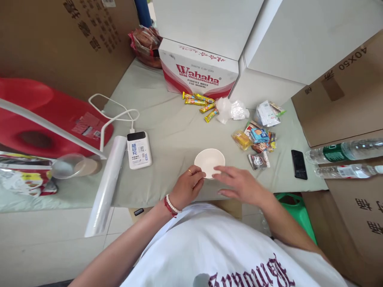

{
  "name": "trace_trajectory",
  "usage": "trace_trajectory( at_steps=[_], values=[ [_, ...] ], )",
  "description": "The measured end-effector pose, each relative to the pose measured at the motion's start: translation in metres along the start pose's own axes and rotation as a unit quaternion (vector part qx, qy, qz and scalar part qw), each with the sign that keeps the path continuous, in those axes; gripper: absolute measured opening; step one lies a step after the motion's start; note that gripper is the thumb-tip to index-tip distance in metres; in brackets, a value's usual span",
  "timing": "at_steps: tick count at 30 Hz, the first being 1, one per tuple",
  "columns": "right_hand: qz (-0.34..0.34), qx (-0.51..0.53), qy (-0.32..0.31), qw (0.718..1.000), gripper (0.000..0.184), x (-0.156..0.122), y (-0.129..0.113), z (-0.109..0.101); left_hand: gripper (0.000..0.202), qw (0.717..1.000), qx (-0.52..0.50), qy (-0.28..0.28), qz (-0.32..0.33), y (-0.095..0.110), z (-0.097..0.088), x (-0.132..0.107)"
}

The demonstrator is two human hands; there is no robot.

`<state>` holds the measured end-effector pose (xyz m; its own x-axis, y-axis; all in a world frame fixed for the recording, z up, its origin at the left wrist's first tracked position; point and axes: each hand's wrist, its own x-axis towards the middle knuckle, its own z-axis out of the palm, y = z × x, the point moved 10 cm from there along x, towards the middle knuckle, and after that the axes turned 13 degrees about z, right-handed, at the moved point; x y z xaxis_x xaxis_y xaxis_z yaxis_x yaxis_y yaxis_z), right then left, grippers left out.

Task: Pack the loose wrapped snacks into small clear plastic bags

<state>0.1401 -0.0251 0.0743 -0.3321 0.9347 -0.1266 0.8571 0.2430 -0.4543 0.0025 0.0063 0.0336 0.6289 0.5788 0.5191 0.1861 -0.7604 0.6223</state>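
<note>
A small white bowl (209, 159) stands on the grey-green table cloth (167, 131) close to the front edge. My left hand (188, 186), with a ring and a bead bracelet, pinches the bowl's near rim with curled fingers. My right hand (239, 183) hovers just right of the bowl, fingers stretched out flat and pointing left, holding nothing.
Snack packets (257, 139) lie right of the bowl, yellow candy bars (200, 101) and a crumpled plastic bag (230, 110) behind it. A Wahaha box (197, 69), a power bank (139, 150), a plastic roll (107, 183), a phone (299, 164) and water bottles (347, 159) surround the spot.
</note>
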Motion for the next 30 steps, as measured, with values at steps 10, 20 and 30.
trace_trajectory(
  at_steps=[10, 20, 30],
  values=[
    [0.492, -0.049, 0.310, 0.812, 0.029, -0.176, 0.189, -0.131, 0.026, 0.995, -0.066, -0.050, -0.051, -0.006, 0.023, 0.004],
    [0.567, -0.113, 0.406, 0.708, 0.047, -0.040, 0.391, -0.271, 0.026, 0.983, 0.068, -0.030, -0.169, -0.036, -0.007, -0.054],
    [0.357, -0.265, 0.215, 0.869, 0.037, 0.106, 0.265, -0.143, 0.027, 0.985, 0.035, -0.125, -0.111, -0.024, 0.023, -0.043]
  ],
)
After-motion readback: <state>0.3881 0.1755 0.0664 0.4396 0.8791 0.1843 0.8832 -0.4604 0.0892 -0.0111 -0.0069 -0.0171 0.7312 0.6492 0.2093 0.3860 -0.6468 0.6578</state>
